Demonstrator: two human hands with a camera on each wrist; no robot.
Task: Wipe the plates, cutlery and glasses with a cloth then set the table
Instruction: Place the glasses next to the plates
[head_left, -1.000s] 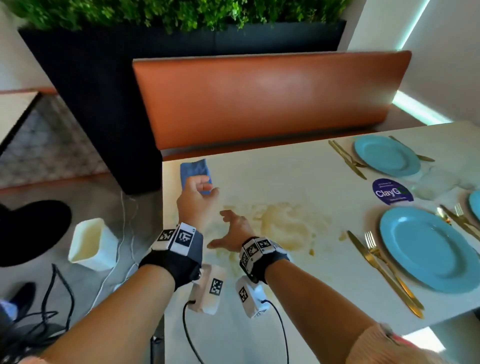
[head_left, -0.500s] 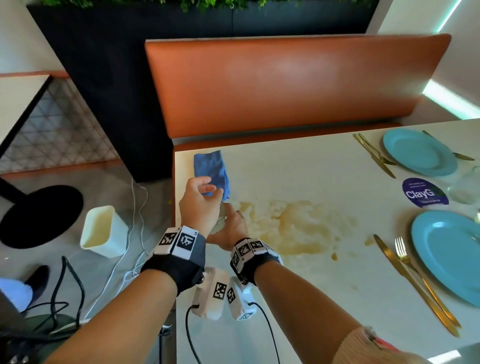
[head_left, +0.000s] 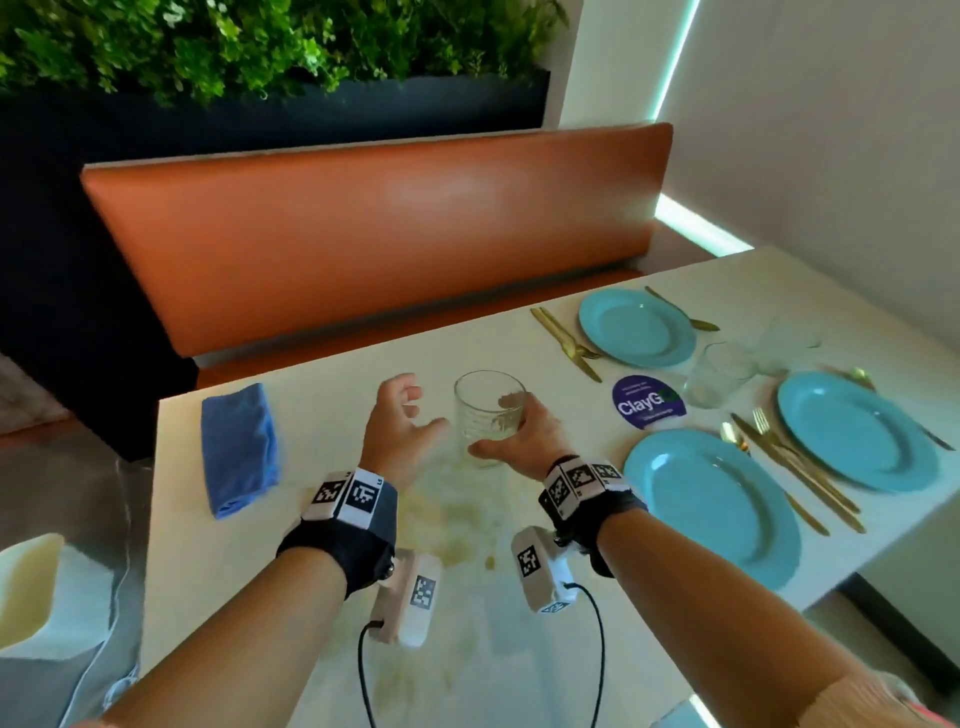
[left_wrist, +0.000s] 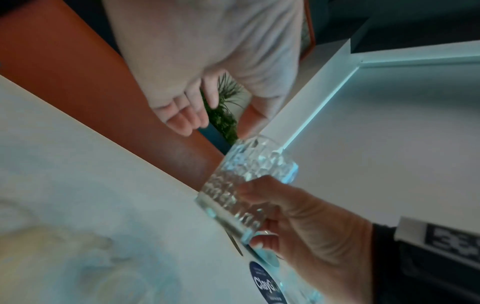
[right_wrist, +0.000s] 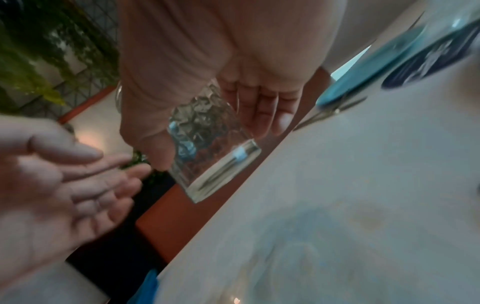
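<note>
Our right hand (head_left: 524, 434) wraps a clear, faceted glass (head_left: 488, 415) held just above the pale table (head_left: 322, 530), over a tan stain (head_left: 457, 514) mid-table with bare surface around it. Our left hand (head_left: 397, 415) hangs beside it with loose fingers, holding nothing. The folded blue cloth (head_left: 239, 449) lies at the table's left edge; blue plates (head_left: 711, 506) and gold cutlery (head_left: 795, 467) fill the right end.

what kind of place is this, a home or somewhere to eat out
Probably a restaurant or café, not a home: an orange padded booth bench runs along the table, several places are laid with blue plates and gold cutlery, and a branded ClayGo sticker sits on the tabletop.
</note>
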